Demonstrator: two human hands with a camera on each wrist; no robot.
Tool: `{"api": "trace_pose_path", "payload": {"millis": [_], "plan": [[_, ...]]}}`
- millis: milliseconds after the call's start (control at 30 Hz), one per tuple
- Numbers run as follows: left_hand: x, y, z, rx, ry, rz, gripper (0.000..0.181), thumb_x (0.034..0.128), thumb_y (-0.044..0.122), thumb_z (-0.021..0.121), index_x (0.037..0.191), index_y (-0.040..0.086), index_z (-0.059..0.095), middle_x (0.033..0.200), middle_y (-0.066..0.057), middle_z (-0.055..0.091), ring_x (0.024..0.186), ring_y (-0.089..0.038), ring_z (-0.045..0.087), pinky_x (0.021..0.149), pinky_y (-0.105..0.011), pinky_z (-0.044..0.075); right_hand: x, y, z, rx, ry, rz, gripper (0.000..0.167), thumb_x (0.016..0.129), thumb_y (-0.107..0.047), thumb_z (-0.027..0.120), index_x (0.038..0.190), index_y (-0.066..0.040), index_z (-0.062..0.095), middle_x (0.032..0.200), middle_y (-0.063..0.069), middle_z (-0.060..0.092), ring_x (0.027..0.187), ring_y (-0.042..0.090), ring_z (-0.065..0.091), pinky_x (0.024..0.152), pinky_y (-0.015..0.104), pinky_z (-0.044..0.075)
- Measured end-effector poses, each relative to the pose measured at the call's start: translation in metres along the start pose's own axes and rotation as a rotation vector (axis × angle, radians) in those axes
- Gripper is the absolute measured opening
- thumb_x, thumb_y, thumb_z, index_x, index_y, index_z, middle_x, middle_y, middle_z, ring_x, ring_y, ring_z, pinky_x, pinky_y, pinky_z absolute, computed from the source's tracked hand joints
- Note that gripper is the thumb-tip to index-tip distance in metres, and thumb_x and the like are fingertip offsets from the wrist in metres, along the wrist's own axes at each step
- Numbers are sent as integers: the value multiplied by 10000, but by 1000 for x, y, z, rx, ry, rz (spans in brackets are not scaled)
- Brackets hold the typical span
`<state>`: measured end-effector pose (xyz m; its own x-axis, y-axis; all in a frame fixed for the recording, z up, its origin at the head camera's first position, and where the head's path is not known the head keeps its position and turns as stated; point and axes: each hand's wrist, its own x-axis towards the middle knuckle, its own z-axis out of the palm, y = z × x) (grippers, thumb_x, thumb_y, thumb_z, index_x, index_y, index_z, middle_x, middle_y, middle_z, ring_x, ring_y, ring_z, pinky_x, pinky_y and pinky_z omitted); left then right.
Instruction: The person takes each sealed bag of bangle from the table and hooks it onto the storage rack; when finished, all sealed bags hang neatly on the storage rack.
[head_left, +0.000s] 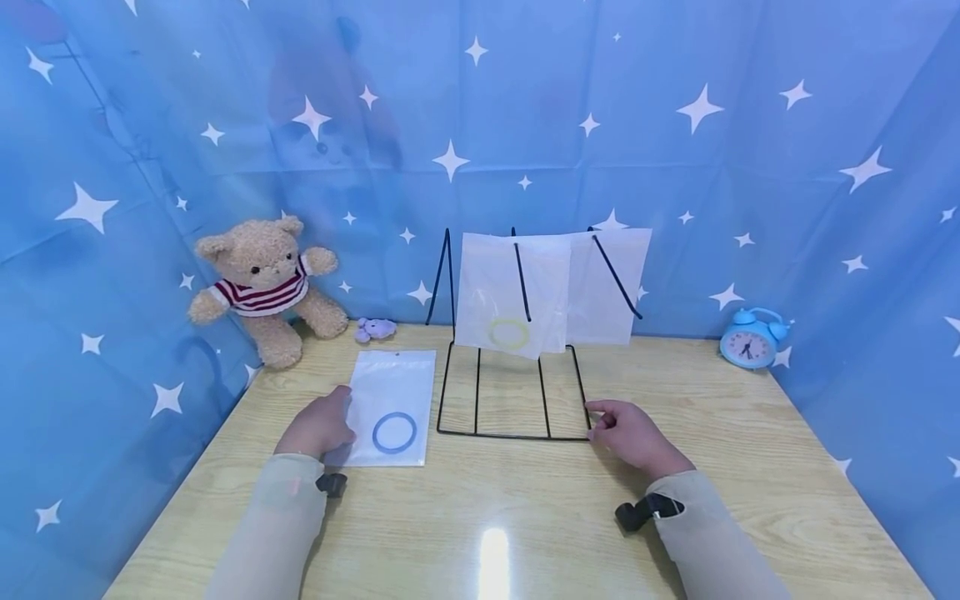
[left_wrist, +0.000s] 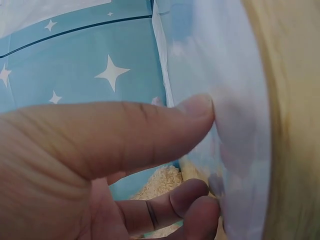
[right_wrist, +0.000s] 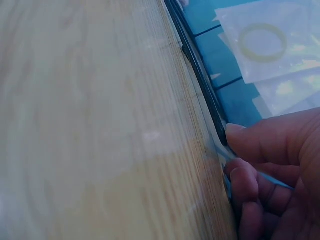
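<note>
My left hand (head_left: 318,423) is at the left edge of a white-backed plastic bag (head_left: 390,379) lying on the table. A blue ring (head_left: 393,452) shows on its lower part. In the left wrist view, the thumb is on the bag's face and the curled fingertips meet its edge. At the front right corner of a black wire display rack (head_left: 549,437), my right hand (head_left: 633,437) pinches the wire between thumb and curled fingers. From the rack's hooks hang a bag (head_left: 487,283) with a yellow ring (head_left: 510,347) and another pale bag (head_left: 618,292) to the right.
A teddy bear (head_left: 262,275) in a striped shirt sits at the back left, beside a small purple toy (head_left: 375,329). At the back right stands a blue alarm clock (head_left: 750,343). A starred blue curtain (head_left: 525,100) borders the wooden table (head_left: 405,533).
</note>
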<state>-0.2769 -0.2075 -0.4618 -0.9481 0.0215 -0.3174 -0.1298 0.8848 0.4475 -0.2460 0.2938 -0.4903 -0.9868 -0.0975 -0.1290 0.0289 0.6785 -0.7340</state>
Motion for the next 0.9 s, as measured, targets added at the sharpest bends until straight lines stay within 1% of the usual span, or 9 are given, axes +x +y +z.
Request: {"api": "trace_pose_path", "payload": {"millis": [233, 400, 533, 567, 667, 767, 833, 900], "plan": [[-1, 1, 0, 7, -5, 19, 813, 940, 9, 707, 1635, -13, 286, 1621, -301, 400, 1482, -508, 396, 1187, -649, 370, 2, 3, -1, -6, 9, -24, 559, 955, -110, 740, 1475, 13, 577, 943, 69, 646, 755, 201, 531, 601, 302, 434], [0, -1, 1, -12, -23, 9, 822, 939, 9, 700, 1645, 4, 278, 1647, -285, 368, 1507, -507, 358, 1201, -658, 345, 3, 6, 0, -7, 3, -24, 566, 959, -125, 744, 1479, 13, 571, 951, 67, 645, 766, 203, 531, 606, 308, 430], [1, 0, 1, -34, -40, -4, 833, 948, 14, 690, 1659, 25, 257, 1671, -273, 331, 1523, -500, 338, 1209, -663, 331, 4, 5, 0, -6, 6, -7, 559, 958, -118, 737, 1480, -1, 578, 947, 64, 642, 768, 203, 532, 610, 304, 435], [1, 0, 1, -35, -43, -3, 834, 947, 12, 689, 1658, 22, 254, 1669, -280, 330, 1516, -500, 350, 1204, -664, 339, 4, 4, 0, -6, 7, -6, 557, 958, -117, 736, 1479, 1, 578, 948, 65, 642, 769, 203, 532, 612, 305, 436], [1, 1, 1, -40, -52, -7, 825, 945, -7, 660, 1660, 32, 250, 1657, -285, 349, 1426, -473, 457, 1149, -630, 419, 3, 3, 0, -2, 4, -6, 558, 959, -116, 735, 1479, 5, 575, 949, 69, 637, 769, 203, 527, 614, 308, 432], [-1, 1, 1, -31, -54, 2, 799, 938, -21, 641, 1648, 28, 278, 1642, -294, 370, 1394, -478, 487, 1115, -622, 446, 3, 3, 0, -2, -1, -11, 562, 959, -115, 736, 1482, 10, 571, 951, 69, 637, 769, 198, 526, 618, 307, 432], [-1, 1, 1, -23, -51, 7, 789, 933, -20, 643, 1641, 29, 298, 1638, -291, 381, 1423, -496, 469, 1125, -636, 438, 3, 2, -1, -2, -2, -14, 561, 959, -116, 737, 1480, 12, 572, 950, 68, 638, 768, 194, 525, 619, 303, 431], [-1, 0, 1, -28, -47, -2, 786, 940, 2, 666, 1640, 39, 311, 1647, -278, 376, 1471, -510, 416, 1150, -661, 407, 2, 2, -1, -4, 0, -12, 560, 957, -116, 739, 1478, 6, 576, 947, 66, 640, 767, 192, 527, 619, 297, 431]]}}
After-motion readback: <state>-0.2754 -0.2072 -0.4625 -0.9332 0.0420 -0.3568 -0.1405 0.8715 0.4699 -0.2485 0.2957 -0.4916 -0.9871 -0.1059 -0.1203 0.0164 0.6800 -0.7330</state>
